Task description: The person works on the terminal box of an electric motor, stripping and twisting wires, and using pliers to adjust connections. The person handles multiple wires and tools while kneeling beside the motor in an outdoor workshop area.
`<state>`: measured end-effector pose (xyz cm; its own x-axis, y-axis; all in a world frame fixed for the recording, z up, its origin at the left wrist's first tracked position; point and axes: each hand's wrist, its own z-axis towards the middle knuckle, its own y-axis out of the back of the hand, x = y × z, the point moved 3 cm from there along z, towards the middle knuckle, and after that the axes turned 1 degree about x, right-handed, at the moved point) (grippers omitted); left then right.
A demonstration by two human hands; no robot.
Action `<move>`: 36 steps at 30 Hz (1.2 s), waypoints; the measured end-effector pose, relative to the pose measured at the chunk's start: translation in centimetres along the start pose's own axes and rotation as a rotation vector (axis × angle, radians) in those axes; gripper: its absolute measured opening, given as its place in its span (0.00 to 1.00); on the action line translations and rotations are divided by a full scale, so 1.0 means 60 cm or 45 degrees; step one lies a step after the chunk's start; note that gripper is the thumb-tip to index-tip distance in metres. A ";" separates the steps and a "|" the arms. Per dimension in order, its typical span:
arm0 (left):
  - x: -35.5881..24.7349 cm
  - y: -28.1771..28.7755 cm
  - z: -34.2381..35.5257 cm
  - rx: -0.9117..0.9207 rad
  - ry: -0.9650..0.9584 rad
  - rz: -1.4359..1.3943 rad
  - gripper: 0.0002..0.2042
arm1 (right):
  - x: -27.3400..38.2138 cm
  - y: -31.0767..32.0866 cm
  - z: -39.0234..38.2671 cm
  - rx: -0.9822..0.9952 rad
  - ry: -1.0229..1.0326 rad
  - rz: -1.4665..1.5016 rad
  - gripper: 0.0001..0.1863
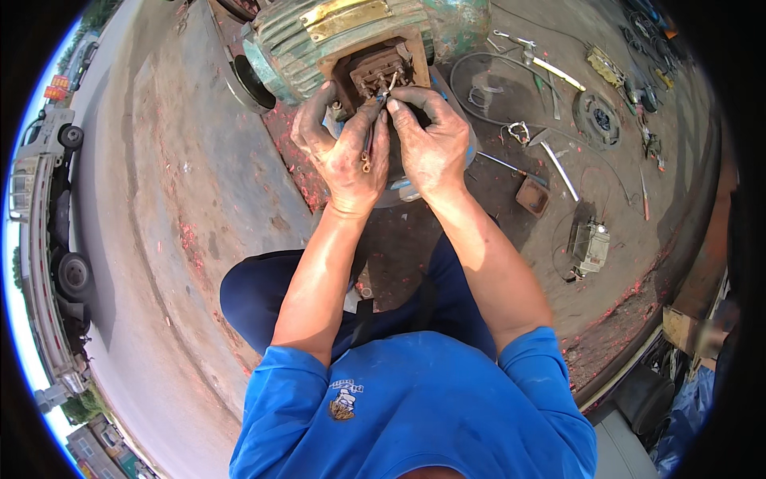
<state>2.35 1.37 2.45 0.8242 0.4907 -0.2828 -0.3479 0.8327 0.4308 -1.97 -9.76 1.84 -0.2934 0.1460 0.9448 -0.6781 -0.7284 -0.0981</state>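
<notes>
In front of me a green, finned electric motor (287,48) lies with its square terminal box (335,68) open towards me. Rusty terminals (381,68) show inside. My left hand (347,152) is closed in a pinch at the box's lower edge, with its thumb and forefinger on a thin wire (392,82). Meeting it from the right, my right hand (432,144) pinches at the same wire; the exact grip is partly hidden by the fingertips. A wire lead with a copper ring lug (366,166) hangs beside my left palm.
Tools lie to the right: a hammer (558,73), a screwdriver (511,166) and a pale rod (560,170). Near them are a round flanged metal part (597,120), a rusty box cover (532,196) and a grey metal device (593,247). A black cable (471,60) loops over the ground. A truck (48,215) stands far left.
</notes>
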 end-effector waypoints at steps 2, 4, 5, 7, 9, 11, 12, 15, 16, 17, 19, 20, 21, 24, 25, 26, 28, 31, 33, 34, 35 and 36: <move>0.005 0.000 -0.009 -0.022 0.096 -0.083 0.13 | 0.005 -0.003 -0.001 -0.069 0.012 -0.009 0.07; 0.009 0.003 -0.016 -0.016 0.150 -0.112 0.12 | -0.004 -0.007 -0.001 -0.078 0.062 -0.008 0.08; 0.009 0.003 -0.019 -0.010 0.168 -0.147 0.11 | -0.009 -0.009 -0.001 -0.081 0.082 -0.004 0.08; 0.006 0.001 -0.023 0.000 0.206 -0.215 0.11 | -0.015 -0.011 -0.001 -0.069 0.120 -0.078 0.08; 0.008 -0.001 -0.024 0.011 0.205 -0.270 0.10 | -0.012 -0.011 -0.001 -0.065 0.161 -0.157 0.07; 0.010 -0.007 -0.026 -0.010 0.215 -0.310 0.11 | -0.010 -0.012 -0.003 -0.088 0.179 -0.176 0.07; 0.008 -0.006 -0.027 -0.015 0.227 -0.312 0.11 | -0.013 -0.013 -0.003 -0.093 0.175 -0.190 0.07; 0.007 -0.011 -0.032 -0.006 0.237 -0.320 0.11 | -0.017 -0.010 -0.001 -0.109 0.233 -0.280 0.06; 0.006 -0.012 -0.031 -0.030 0.280 -0.375 0.11 | -0.015 -0.009 0.000 -0.109 0.226 -0.298 0.06; 0.007 -0.010 -0.034 -0.039 0.308 -0.378 0.12 | -0.016 -0.009 -0.001 -0.115 0.216 -0.310 0.06; 0.008 -0.004 -0.039 -0.057 0.364 -0.386 0.12 | -0.021 -0.009 -0.001 -0.093 0.247 -0.280 0.05; 0.006 0.002 -0.034 -0.081 0.444 -0.436 0.12 | -0.018 -0.008 0.000 -0.089 0.267 -0.307 0.05; 0.005 0.007 -0.027 -0.083 0.536 -0.536 0.11 | -0.015 -0.007 0.000 -0.085 0.288 -0.334 0.06; 0.016 0.014 -0.019 -0.095 0.783 -0.794 0.08 | -0.015 -0.008 -0.003 -0.123 0.186 -0.310 0.07; 0.015 0.017 -0.019 -0.094 0.966 -0.963 0.08 | -0.016 -0.008 -0.003 -0.135 0.157 -0.285 0.07; 0.019 0.019 -0.019 -0.079 1.026 -0.986 0.08 | -0.012 -0.010 -0.003 -0.139 0.203 -0.319 0.07; 0.022 0.023 -0.021 -0.050 1.047 -0.959 0.07 | -0.011 -0.013 -0.004 -0.133 0.077 -0.207 0.06; 0.008 0.030 -0.024 0.042 0.588 -0.623 0.07 | -0.010 -0.009 -0.001 -0.114 0.029 -0.230 0.07; 0.008 0.030 -0.027 0.083 0.471 -0.511 0.08 | -0.004 -0.010 0.000 -0.089 0.011 -0.272 0.07; 0.004 0.035 -0.030 0.117 0.543 -0.524 0.08 | -0.005 -0.011 0.000 -0.084 0.076 -0.276 0.07; 0.001 0.037 -0.029 0.156 0.605 -0.538 0.08 | -0.009 -0.012 0.002 -0.088 0.143 -0.276 0.06; 0.007 0.039 -0.030 0.181 0.501 -0.466 0.10 | -0.011 -0.012 0.002 -0.092 0.210 -0.276 0.06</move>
<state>1.06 3.95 1.79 0.6411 0.2576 -0.7229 0.0159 0.9373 0.3482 -1.20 -9.41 1.34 -0.2378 0.4046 0.8830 -0.7817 -0.6194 0.0732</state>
